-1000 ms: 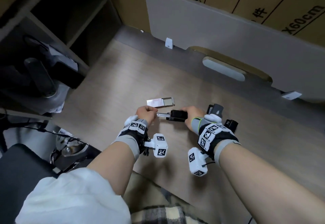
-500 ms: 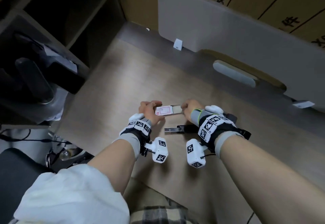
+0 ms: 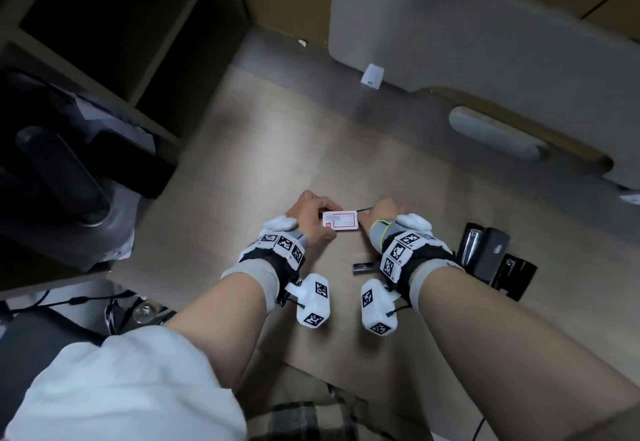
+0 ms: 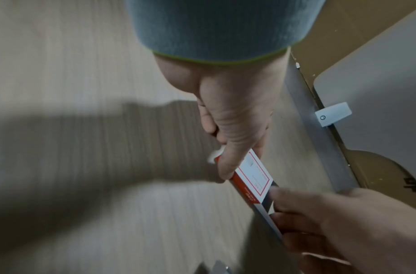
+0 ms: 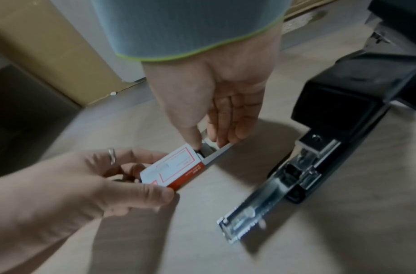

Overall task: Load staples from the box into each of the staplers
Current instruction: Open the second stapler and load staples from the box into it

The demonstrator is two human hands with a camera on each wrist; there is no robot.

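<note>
A small white and red staple box (image 3: 340, 221) is held above the wooden table between both hands. My left hand (image 3: 320, 221) grips its left end, thumb on top (image 4: 225, 166). My right hand (image 3: 367, 214) pinches the grey inner tray (image 5: 217, 153) that sticks out of the box (image 5: 176, 170)'s right end. A black stapler (image 5: 338, 103) lies on the table to the right with its metal magazine (image 5: 256, 205) slid out; the magazine tip (image 3: 362, 267) shows under my right wrist. Two more black staplers (image 3: 485, 255) (image 3: 516, 276) stand beside my right wrist.
A grey divider panel (image 3: 485, 32) with white clips (image 3: 372, 75) runs along the table's far edge, cardboard boxes behind it. Dark shelving and a black chair part (image 3: 62, 170) stand at the left. The table's near edge (image 3: 311, 368) is just below my wrists.
One second ago both hands were on the stapler's magazine and the box lay on the table. Both hands have since let go of the stapler and taken up the box.
</note>
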